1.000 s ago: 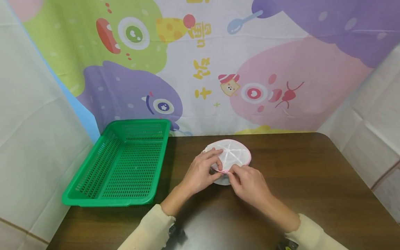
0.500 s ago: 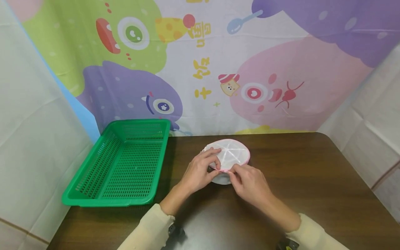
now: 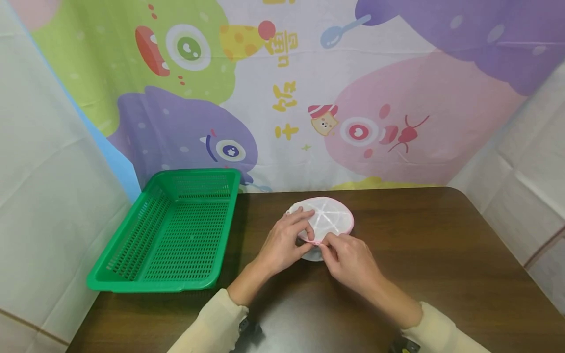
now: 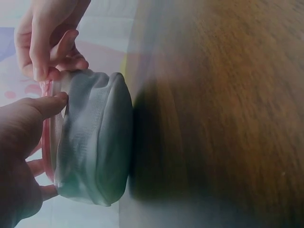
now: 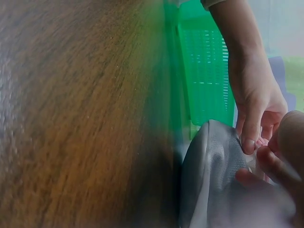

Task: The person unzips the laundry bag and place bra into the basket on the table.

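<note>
Mesh pouch (image 3: 330, 223): round, white on top, grey-sided, sitting on the desk (image 3: 441, 255) towards its far edge.
Left hand (image 3: 284, 245): holds the pouch by its pink edging (image 4: 46, 147), thumb on the near side.
Right hand (image 3: 353, 257): pinches the edging just beside the left thumb.
Green plastic basket (image 3: 154, 286): left of the pouch, apart from it.

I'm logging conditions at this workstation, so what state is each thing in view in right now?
Mesh pouch: lid side up, mesh sides wrinkled.
Pink edge: pinched at the front; whether fully fastened, cannot tell.
Left hand: fingers and thumb gripping the pouch's edge.
Right hand: fingers pinching the edge beside the left.
Green basket: upright, open-topped, apart from the pouch.
Printed backdrop: hanging, lightly creased.
</note>
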Action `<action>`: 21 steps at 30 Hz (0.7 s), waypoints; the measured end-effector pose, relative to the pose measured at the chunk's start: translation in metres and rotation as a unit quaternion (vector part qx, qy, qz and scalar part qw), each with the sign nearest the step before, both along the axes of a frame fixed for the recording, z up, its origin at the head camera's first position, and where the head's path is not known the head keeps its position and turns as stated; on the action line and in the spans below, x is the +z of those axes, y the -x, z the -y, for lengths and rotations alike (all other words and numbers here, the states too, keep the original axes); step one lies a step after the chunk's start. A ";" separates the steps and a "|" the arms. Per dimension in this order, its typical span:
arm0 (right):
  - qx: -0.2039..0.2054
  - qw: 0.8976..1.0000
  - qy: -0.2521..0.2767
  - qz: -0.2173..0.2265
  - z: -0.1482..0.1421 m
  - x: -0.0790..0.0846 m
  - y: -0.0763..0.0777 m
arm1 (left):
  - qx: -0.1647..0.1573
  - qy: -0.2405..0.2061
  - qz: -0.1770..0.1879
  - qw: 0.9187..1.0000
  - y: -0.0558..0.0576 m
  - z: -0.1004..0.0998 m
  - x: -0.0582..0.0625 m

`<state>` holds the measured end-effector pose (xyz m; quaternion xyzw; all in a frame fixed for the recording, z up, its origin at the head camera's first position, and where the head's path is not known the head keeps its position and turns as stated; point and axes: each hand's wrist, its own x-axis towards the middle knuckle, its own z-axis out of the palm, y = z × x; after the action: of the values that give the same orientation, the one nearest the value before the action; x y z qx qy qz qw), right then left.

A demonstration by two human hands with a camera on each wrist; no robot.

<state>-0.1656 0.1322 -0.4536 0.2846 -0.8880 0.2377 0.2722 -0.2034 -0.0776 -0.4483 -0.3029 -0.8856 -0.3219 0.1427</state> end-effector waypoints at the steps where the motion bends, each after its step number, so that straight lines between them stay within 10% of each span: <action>1: 0.001 1.000 0.000 -0.004 0.000 0.000 0.000 | 0.000 0.003 -0.001 1.000 0.000 0.000 0.000; 21: -0.003 1.000 -0.007 -0.012 -0.005 -0.003 0.000 | 0.005 -0.003 -0.002 1.000 0.001 0.003 -0.002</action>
<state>-0.1654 0.1373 -0.4561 0.2865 -0.8873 0.2272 0.2812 -0.2040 -0.0805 -0.4503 -0.2988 -0.8858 -0.3232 0.1467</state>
